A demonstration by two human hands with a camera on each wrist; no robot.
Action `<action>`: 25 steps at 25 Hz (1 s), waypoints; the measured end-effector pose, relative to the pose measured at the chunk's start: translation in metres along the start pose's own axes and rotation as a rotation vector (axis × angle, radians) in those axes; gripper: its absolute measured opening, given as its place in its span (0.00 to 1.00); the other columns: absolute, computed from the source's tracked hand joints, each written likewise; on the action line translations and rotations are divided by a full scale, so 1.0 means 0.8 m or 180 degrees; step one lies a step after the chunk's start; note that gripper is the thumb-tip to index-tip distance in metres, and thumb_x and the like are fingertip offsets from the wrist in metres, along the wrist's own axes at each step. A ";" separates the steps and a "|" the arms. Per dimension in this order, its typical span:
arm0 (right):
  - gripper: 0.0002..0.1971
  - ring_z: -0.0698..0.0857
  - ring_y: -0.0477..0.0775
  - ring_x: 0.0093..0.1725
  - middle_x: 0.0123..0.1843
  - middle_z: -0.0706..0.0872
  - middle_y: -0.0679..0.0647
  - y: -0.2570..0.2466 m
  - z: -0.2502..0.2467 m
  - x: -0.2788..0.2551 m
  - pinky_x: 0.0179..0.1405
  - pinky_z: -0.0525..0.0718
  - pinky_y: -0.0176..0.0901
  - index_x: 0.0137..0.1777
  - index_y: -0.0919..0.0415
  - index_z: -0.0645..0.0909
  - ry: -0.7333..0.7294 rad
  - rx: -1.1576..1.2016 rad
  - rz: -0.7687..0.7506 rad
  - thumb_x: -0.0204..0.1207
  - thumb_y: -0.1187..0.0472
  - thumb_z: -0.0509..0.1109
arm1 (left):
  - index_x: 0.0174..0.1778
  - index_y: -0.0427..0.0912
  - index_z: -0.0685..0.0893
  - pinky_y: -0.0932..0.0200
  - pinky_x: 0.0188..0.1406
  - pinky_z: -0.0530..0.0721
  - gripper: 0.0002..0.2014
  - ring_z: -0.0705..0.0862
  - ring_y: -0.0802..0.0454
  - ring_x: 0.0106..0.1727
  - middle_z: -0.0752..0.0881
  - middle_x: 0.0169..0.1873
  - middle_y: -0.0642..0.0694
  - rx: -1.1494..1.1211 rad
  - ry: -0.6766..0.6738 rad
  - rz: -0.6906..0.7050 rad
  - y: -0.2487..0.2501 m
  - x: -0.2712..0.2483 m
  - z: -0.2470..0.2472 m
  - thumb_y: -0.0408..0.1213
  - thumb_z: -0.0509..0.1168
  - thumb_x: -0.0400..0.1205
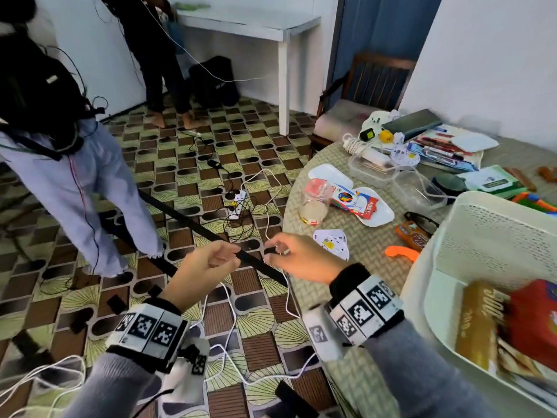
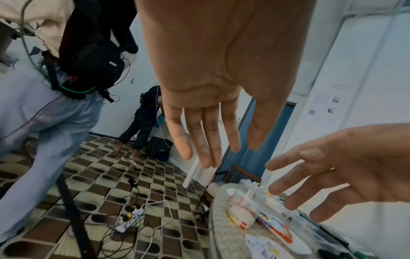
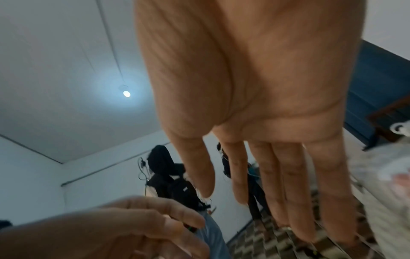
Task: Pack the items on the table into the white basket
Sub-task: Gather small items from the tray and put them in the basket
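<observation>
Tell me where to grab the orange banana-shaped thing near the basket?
Pinch the orange curved piece across its narrow middle, coming straight down from above. It lies flat on the table, so only its top and edges are reachable. The right hand looks nearest; the white basket wall sits close on its right.

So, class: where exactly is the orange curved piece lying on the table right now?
In the head view, the orange curved piece lies on the table, right of centre, just left of the white basket and below the orange snack packet.
</observation>
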State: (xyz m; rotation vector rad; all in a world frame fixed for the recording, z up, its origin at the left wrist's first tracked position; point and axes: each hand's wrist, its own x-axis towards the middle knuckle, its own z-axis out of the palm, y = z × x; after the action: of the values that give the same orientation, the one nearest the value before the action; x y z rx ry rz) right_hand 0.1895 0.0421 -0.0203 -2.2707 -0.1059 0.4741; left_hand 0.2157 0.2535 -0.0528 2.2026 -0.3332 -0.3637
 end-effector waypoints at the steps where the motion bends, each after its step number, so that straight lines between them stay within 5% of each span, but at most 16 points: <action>1: 0.20 0.78 0.46 0.55 0.68 0.79 0.57 0.006 0.013 0.010 0.37 0.71 0.24 0.72 0.60 0.74 0.0022 0.0084 0.0059 0.82 0.57 0.65 | 0.56 0.53 0.82 0.65 0.51 0.81 0.09 0.84 0.63 0.51 0.86 0.49 0.57 0.0029 -0.0054 -0.0035 -0.015 0.003 -0.003 0.40 0.67 0.80; 3: 0.18 0.77 0.45 0.53 0.66 0.80 0.58 0.021 0.037 0.026 0.39 0.70 0.21 0.71 0.59 0.75 0.0091 0.0247 0.0195 0.82 0.58 0.65 | 0.56 0.53 0.81 0.68 0.47 0.79 0.09 0.83 0.63 0.51 0.85 0.49 0.58 -0.0030 -0.0130 -0.0155 -0.041 0.008 -0.006 0.40 0.67 0.81; 9: 0.18 0.78 0.47 0.62 0.69 0.80 0.57 0.059 0.081 0.080 0.57 0.72 0.34 0.71 0.60 0.74 -0.0032 0.0485 0.0604 0.82 0.60 0.65 | 0.55 0.55 0.80 0.68 0.49 0.79 0.08 0.82 0.66 0.53 0.84 0.52 0.58 -0.0265 -0.0306 -0.0490 -0.115 0.031 -0.011 0.40 0.67 0.81; 12: 0.18 0.80 0.49 0.60 0.66 0.82 0.58 0.067 0.092 0.126 0.56 0.74 0.36 0.70 0.60 0.75 -0.0132 0.0483 0.0764 0.82 0.59 0.64 | 0.57 0.54 0.81 0.70 0.44 0.76 0.09 0.82 0.64 0.51 0.85 0.52 0.57 -0.0273 -0.0394 -0.0610 -0.144 0.061 -0.022 0.42 0.67 0.82; 15: 0.18 0.82 0.53 0.59 0.63 0.83 0.61 0.072 0.092 0.178 0.54 0.77 0.38 0.70 0.59 0.75 -0.0130 0.0562 0.0937 0.81 0.58 0.65 | 0.56 0.54 0.82 0.63 0.49 0.80 0.08 0.84 0.58 0.53 0.86 0.51 0.54 -0.0420 -0.0471 -0.0806 -0.166 0.106 -0.036 0.41 0.67 0.81; 18: 0.19 0.82 0.50 0.53 0.60 0.83 0.60 0.073 0.074 0.241 0.41 0.76 0.27 0.71 0.60 0.73 -0.0112 0.0715 0.1000 0.82 0.59 0.65 | 0.54 0.52 0.82 0.64 0.46 0.80 0.07 0.84 0.54 0.53 0.86 0.50 0.50 -0.0576 -0.0511 -0.0880 -0.177 0.174 -0.057 0.37 0.67 0.81; 21: 0.18 0.80 0.49 0.44 0.44 0.81 0.53 0.072 0.045 0.297 0.31 0.73 0.24 0.71 0.63 0.73 0.0142 0.0922 0.1057 0.82 0.62 0.65 | 0.52 0.53 0.81 0.59 0.51 0.81 0.06 0.84 0.54 0.53 0.85 0.50 0.51 -0.0407 -0.0584 -0.0807 -0.177 0.252 -0.084 0.37 0.67 0.81; 25: 0.17 0.80 0.47 0.44 0.42 0.80 0.48 0.072 0.014 0.351 0.41 0.77 0.35 0.70 0.59 0.73 0.0326 0.1079 0.1173 0.81 0.63 0.65 | 0.57 0.51 0.81 0.59 0.55 0.81 0.10 0.83 0.56 0.55 0.85 0.53 0.50 -0.0301 -0.0760 -0.0645 -0.176 0.332 -0.111 0.36 0.67 0.81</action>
State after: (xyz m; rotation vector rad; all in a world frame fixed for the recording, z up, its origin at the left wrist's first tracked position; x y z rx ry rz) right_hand 0.4415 0.0735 -0.1543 -1.9754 0.4217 0.5201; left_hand 0.5086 0.3053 -0.1498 2.1081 -0.2160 -0.7423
